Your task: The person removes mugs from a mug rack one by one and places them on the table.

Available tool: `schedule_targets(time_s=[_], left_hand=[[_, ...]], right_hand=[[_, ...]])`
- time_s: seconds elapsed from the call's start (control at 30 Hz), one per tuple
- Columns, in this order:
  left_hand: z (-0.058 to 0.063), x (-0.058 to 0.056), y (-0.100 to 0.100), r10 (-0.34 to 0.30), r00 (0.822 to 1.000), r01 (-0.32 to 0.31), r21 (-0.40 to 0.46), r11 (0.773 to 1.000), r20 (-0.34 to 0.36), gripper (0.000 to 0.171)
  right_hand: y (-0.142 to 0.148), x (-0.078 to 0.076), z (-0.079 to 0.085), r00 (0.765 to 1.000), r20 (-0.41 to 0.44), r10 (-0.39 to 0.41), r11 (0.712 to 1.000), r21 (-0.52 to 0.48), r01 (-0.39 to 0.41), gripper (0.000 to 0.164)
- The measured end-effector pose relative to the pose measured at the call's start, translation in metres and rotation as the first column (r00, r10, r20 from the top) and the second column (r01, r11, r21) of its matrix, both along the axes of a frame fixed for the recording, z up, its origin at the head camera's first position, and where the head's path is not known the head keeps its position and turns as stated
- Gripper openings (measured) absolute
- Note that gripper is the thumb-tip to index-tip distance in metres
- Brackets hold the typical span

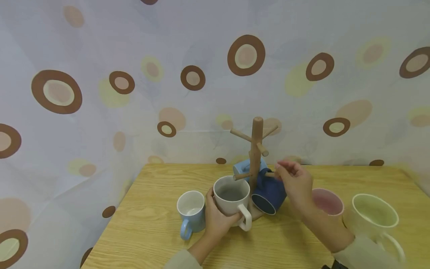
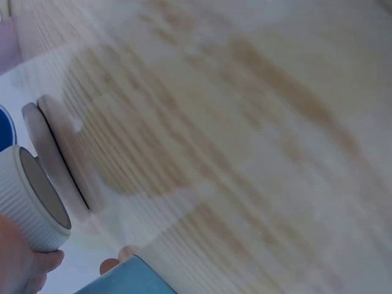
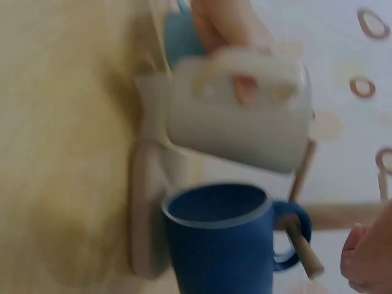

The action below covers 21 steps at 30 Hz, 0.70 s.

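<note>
My left hand (image 1: 218, 218) grips a white mug (image 1: 231, 201) by its body, its handle pointing toward me. In the left wrist view the mug's ribbed side and base (image 2: 46, 190) show above the fingers. A dark blue mug (image 1: 270, 194) hangs by its handle from a lower peg of a wooden mug tree (image 1: 256, 149). Beside that peg's tip is my right hand (image 1: 297, 183), fingers loosely bent, holding nothing. The right wrist view shows a gap between the hand (image 3: 370, 257) and the peg (image 3: 303, 245). A light blue mug (image 1: 242, 168) is behind the trunk.
Left of my left hand stands a blue mug with a white inside (image 1: 193, 215). A pink mug (image 1: 327, 201) and a pale green mug (image 1: 374, 213) stand on the right, partly behind my right arm. Several pegs stick out from the tree above the wooden table (image 1: 154, 209).
</note>
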<state>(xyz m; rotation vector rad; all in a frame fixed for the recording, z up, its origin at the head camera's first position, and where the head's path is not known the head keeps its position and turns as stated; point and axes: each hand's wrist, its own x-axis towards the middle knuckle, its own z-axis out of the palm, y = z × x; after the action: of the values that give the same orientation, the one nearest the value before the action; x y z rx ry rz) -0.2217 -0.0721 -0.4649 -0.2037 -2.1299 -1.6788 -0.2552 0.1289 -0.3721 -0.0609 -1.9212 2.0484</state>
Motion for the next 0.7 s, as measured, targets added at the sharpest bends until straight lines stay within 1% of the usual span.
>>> schedule_targets(time_s=[0.07, 0.1, 0.13, 0.2, 0.23, 0.27, 0.37, 0.43, 0.53, 0.7], left_hand=[[0.0, 0.001, 0.0, -0.01, 1.0, 0.01, 0.004, 1.0, 0.004, 0.098], [0.0, 0.001, 0.0, -0.013, 1.0, 0.013, 0.007, 1.0, 0.007, 0.098], [0.0, 0.001, 0.0, -0.015, 1.0, 0.015, 0.006, 1.0, 0.01, 0.097], [-0.001, 0.002, 0.0, -0.022, 1.0, 0.022, 0.008, 1.0, 0.017, 0.096], [-0.001, 0.002, 0.0, -0.021, 1.0, 0.02, 0.008, 1.0, 0.014, 0.096], [-0.001, 0.003, -0.001, -0.019, 1.0, 0.019, 0.005, 1.0, 0.012, 0.097], [0.001, 0.003, -0.001, -0.023, 1.0, 0.023, -0.006, 1.0, 0.005, 0.097], [0.002, 0.004, -0.001, -0.025, 1.0, 0.025, -0.009, 1.0, 0.008, 0.097], [0.003, 0.005, -0.001, -0.034, 0.999, 0.034, -0.013, 0.999, 0.019, 0.097], [0.003, 0.006, -0.002, -0.031, 0.999, 0.031, -0.022, 0.999, 0.012, 0.096]], right_hand=[[-0.004, 0.014, -0.009, 0.993, 0.096, 0.075, 0.994, 0.073, -0.082, 0.029], [-0.007, 0.021, -0.012, 0.985, 0.134, 0.108, 0.989, 0.086, -0.12, 0.029], [-0.012, 0.03, -0.009, 0.974, 0.182, 0.137, 0.982, 0.106, -0.158, 0.028], [-0.017, 0.039, -0.016, 0.953, 0.237, 0.189, 0.969, 0.111, -0.219, 0.029], [-0.026, 0.055, 0.0, 0.934, 0.315, 0.17, 0.965, 0.14, -0.223, 0.031], [-0.029, 0.059, -0.002, 0.921, 0.34, 0.19, 0.96, 0.132, -0.247, 0.031], [-0.035, 0.065, -0.01, 0.888, 0.393, 0.238, 0.949, 0.1, -0.299, 0.032], [-0.038, 0.067, -0.014, 0.874, 0.417, 0.249, 0.946, 0.089, -0.312, 0.032], [-0.043, 0.071, -0.02, 0.863, 0.434, 0.26, 0.941, 0.086, -0.326, 0.032], [-0.048, 0.076, -0.024, 0.861, 0.414, 0.295, 0.932, 0.075, -0.355, 0.033]])
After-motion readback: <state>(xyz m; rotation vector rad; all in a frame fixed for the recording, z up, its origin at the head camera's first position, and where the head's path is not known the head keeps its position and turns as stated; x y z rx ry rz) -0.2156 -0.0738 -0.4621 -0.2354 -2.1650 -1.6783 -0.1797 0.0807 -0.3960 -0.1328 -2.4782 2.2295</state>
